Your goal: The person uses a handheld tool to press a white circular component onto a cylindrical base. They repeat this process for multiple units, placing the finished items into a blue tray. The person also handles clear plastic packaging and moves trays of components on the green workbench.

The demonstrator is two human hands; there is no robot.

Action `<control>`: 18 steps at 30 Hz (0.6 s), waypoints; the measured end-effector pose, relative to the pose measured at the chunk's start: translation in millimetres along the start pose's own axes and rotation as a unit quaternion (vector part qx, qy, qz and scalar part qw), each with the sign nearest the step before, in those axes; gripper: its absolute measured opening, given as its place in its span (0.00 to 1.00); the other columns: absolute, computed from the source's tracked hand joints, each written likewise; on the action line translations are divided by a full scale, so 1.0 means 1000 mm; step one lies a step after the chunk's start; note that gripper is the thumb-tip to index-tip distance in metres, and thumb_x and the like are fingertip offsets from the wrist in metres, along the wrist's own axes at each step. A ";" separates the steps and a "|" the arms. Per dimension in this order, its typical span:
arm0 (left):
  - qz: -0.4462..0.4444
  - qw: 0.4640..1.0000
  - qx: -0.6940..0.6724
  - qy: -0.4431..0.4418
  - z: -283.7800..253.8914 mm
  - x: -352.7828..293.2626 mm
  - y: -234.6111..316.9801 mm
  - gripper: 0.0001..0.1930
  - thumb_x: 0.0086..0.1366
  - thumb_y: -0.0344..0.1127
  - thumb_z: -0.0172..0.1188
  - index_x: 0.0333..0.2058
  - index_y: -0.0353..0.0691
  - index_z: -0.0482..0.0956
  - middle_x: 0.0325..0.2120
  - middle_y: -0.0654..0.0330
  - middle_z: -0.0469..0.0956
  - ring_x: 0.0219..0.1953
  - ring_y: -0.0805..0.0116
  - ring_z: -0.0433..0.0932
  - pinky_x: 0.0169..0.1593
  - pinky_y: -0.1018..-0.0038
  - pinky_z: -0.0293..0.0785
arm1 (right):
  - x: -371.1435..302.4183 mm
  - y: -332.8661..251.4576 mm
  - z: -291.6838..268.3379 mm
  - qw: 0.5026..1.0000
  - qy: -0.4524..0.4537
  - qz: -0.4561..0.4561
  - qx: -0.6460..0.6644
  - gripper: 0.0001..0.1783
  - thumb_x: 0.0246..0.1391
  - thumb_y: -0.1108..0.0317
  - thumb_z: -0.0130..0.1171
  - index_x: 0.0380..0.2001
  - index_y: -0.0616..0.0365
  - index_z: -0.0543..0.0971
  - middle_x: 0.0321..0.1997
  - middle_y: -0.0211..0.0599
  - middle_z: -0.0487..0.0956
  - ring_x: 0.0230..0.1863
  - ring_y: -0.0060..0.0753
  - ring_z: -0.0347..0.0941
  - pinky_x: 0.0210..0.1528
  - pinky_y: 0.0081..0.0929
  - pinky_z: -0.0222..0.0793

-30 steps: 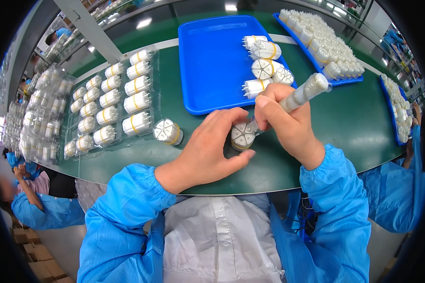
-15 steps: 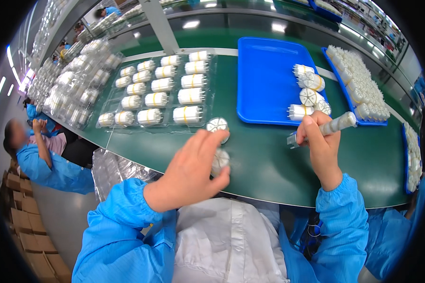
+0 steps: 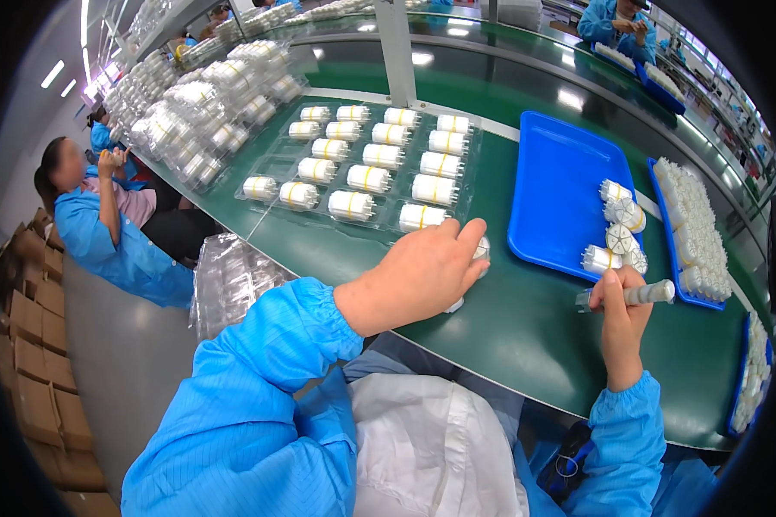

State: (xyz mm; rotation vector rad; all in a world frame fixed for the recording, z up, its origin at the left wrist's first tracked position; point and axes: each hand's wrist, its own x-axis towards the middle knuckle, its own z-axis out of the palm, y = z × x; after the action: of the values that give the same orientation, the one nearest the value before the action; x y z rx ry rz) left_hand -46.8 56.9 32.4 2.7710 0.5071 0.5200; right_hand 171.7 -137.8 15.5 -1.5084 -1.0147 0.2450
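Observation:
My left hand [image 3: 435,271] is closed over the green bench, its thumb and fingers around a white cylindrical part [image 3: 483,249] with a spoked end. The palm hides much of that part. A second white piece [image 3: 454,304] peeks out beneath the hand. My right hand [image 3: 623,308] grips a slim clear tube [image 3: 650,294] with whitish contents, held sideways above the bench. Just beyond it, several white cylinders [image 3: 619,238] lie at the near right of a blue tray [image 3: 553,185]. Yellow-banded white cylinders [image 3: 367,178] sit in rows in a clear plastic tray [image 3: 289,217] left of centre.
Bagged or tray-packed white parts [image 3: 203,121] are piled at the far left. Full blue trays [image 3: 697,233] stand at the right. A metal post [image 3: 394,56] rises behind the bench. A co-worker in blue [image 3: 116,228] sits at the left, near stacked cartons [image 3: 34,362].
The view has swung left, shifting the bench rightward in the picture. My left hand has closed around the farther white cylinder. My right hand keeps its hold on the clear tube.

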 end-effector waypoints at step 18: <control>-0.079 0.903 0.421 0.020 -0.127 -0.017 -0.283 0.15 0.68 0.44 0.56 0.50 0.47 0.77 0.41 0.50 0.72 0.48 0.50 0.73 0.48 0.58 0.74 | -0.002 0.005 0.002 0.998 -0.033 -0.008 -0.055 0.17 0.66 0.65 0.53 0.21 0.55 0.70 0.20 0.28 0.71 0.23 0.17 0.62 0.27 0.21 0.57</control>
State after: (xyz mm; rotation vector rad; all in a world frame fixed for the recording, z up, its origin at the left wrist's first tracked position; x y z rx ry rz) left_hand -192.8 330.9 48.5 3.4655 1.1947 0.3703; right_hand 171.2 -136.8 9.5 -1.5990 -1.1078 0.2316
